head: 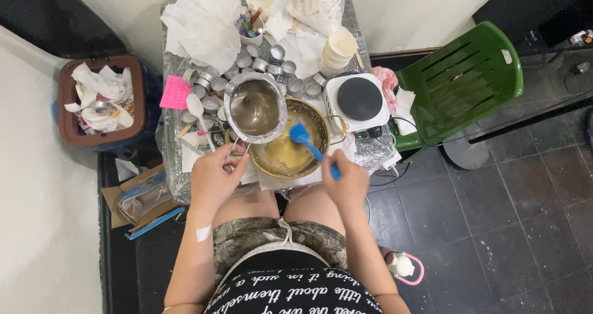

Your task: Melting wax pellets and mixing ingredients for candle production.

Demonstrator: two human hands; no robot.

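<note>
Scraping going on at the tabletop [364, 156].
Left hand [213, 178] grips steel pot's [255, 107] handle, tilted over brass bowl [290, 153]; right hand [346, 181] closed around blue spatula [312, 144], working the yellowish mix inside.

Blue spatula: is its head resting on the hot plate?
No, the blue spatula in the right hand dips into the brass bowl, beside the hot plate.

We wear a black top [290, 289] with white script lettering, camouflage drawstring shorts [278, 240], bare arms, and a white plaster [203, 233] on our left forearm.
</note>
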